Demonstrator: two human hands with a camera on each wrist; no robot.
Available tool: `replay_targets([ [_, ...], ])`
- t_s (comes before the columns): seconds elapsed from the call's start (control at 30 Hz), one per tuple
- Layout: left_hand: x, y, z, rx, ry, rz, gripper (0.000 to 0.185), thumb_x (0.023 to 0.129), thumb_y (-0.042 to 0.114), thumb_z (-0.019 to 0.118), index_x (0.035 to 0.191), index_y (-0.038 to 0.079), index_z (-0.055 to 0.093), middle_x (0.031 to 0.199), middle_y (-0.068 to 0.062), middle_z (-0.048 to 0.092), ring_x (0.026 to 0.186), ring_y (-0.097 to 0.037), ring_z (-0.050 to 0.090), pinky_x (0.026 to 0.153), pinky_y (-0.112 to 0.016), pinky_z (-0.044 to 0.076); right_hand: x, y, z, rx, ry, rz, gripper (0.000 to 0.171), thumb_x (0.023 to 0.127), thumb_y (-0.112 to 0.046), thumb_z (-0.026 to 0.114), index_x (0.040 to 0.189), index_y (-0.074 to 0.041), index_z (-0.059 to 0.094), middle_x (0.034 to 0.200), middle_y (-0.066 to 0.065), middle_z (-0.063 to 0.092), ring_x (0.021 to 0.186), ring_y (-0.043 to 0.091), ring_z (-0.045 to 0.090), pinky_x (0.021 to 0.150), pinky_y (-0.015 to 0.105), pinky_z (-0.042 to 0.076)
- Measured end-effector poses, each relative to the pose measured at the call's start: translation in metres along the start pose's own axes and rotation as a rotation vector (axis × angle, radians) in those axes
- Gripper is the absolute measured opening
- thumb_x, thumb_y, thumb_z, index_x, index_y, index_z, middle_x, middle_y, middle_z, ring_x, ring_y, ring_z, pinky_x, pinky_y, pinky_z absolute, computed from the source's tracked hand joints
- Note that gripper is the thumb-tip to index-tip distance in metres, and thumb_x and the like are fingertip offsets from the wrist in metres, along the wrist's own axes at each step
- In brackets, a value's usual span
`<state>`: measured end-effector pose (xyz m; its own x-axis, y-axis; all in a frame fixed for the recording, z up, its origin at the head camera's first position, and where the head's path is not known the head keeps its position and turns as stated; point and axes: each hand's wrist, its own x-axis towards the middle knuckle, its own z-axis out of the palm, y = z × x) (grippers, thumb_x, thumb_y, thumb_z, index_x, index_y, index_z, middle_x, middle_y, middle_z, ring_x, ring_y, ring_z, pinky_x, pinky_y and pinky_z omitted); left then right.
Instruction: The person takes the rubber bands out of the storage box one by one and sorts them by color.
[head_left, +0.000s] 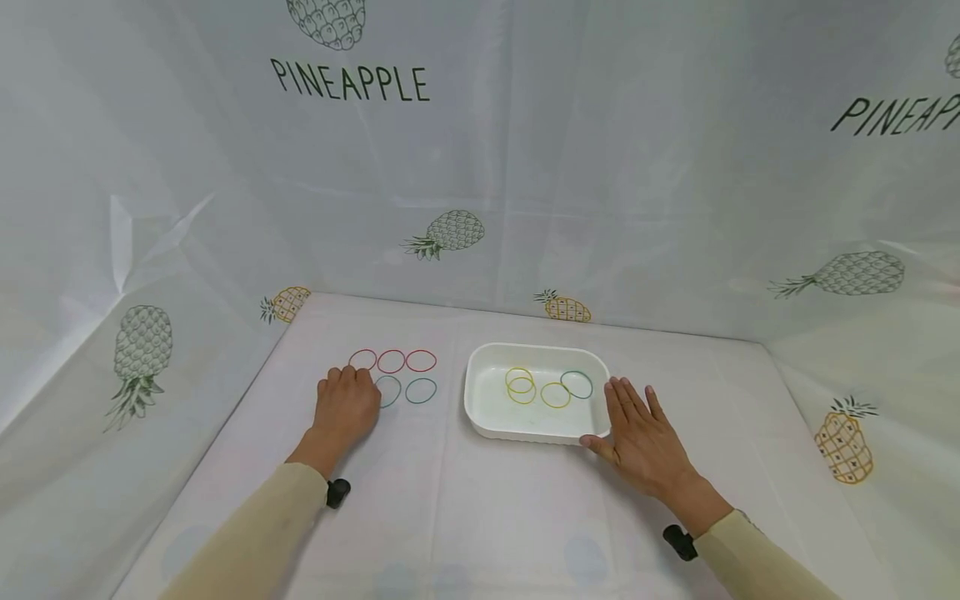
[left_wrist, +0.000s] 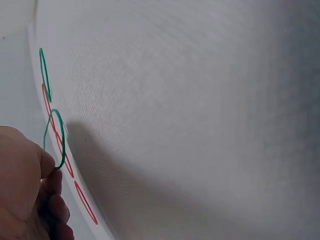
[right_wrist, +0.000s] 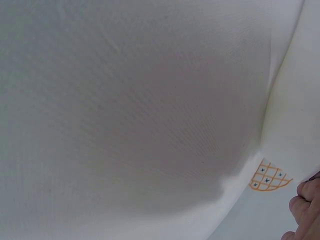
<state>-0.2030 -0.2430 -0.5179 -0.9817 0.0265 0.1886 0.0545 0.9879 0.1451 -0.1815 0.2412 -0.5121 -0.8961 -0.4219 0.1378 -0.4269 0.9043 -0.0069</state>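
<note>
My left hand (head_left: pixel 347 406) pinches a green rubber band (left_wrist: pixel 64 145) between thumb and forefinger, holding it tipped up from the white cloth. A second green rubber band (head_left: pixel 421 402) lies flat just to its right. Behind them, three red rubber bands (head_left: pixel 392 372) form a row. My right hand (head_left: pixel 645 442) has its fingers straight along the right end of a white tray (head_left: pixel 536 437), the thumb at its front corner. Inside the tray lie three yellow rubber bands (head_left: pixel 555 407), two of them overlapping, and one green band. Only a few knuckles show in the right wrist view.
White cloth (head_left: pixel 495 517) covers the table under the tray and bands. A sheet with printed pineapples (head_left: pixel 455 229) hangs at the back and along both sides, close behind the table's far edge.
</note>
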Motion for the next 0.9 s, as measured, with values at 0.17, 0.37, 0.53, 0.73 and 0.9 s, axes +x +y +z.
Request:
replay_targets([
  [0.17, 0.002, 0.000, 0.002, 0.005, -0.041, -0.021, 0.025, 0.101, 0.013, 0.050, 0.080, 0.000, 0.053, 0.081, -0.015, 0.050, 0.081, -0.038, 0.045, 0.071, -0.048, 0.038, 0.000, 0.001, 0.001, -0.004, 0.011, -0.002, 0.101, 0.102, -0.070, 0.047, 0.160, 0.010, 0.029, 0.167, 0.028, 0.032, 0.159, 0.042, 0.026, 0.128, 0.061, 0.013],
  [0.37, 0.003, -0.002, 0.003, 0.011, -0.034, -0.025, 0.027, 0.102, 0.018, 0.054, 0.085, -0.003, 0.054, 0.086, -0.018, 0.053, 0.086, -0.040, 0.046, 0.073, -0.050, 0.040, 0.000, 0.001, 0.002, -0.009, 0.004, -0.001, 0.102, 0.102, -0.071, 0.047, 0.161, 0.010, 0.028, 0.168, 0.028, 0.031, 0.159, 0.041, 0.026, 0.129, 0.061, 0.012],
  [0.53, 0.006, 0.001, 0.002, 0.009, 0.070, 0.027, 0.019, 0.100, 0.015, 0.058, 0.090, -0.001, 0.055, 0.091, -0.019, 0.056, 0.089, -0.040, 0.048, 0.074, -0.050, 0.042, -0.001, 0.001, 0.002, -0.016, 0.008, -0.002, 0.102, 0.101, -0.071, 0.047, 0.161, 0.010, 0.028, 0.168, 0.028, 0.031, 0.159, 0.041, 0.026, 0.129, 0.061, 0.012],
  [0.73, 0.015, 0.019, -0.009, -0.040, 0.224, 0.133, 0.010, 0.097, 0.013, 0.061, 0.097, 0.002, 0.062, 0.093, -0.016, 0.060, 0.090, -0.038, 0.053, 0.074, -0.048, 0.044, -0.001, 0.001, 0.002, -0.029, 0.013, -0.007, 0.101, 0.102, -0.071, 0.047, 0.160, 0.010, 0.029, 0.168, 0.027, 0.029, 0.159, 0.041, 0.026, 0.129, 0.061, 0.012],
  [0.9, 0.026, 0.042, -0.020, -0.058, 0.240, 0.194, 0.010, 0.097, 0.014, 0.064, 0.096, 0.005, 0.062, 0.092, -0.013, 0.059, 0.091, -0.037, 0.054, 0.076, -0.048, 0.045, -0.001, 0.001, 0.002, -0.033, 0.018, -0.008, 0.101, 0.102, -0.071, 0.047, 0.160, 0.010, 0.030, 0.167, 0.027, 0.032, 0.159, 0.041, 0.027, 0.129, 0.060, 0.012],
])
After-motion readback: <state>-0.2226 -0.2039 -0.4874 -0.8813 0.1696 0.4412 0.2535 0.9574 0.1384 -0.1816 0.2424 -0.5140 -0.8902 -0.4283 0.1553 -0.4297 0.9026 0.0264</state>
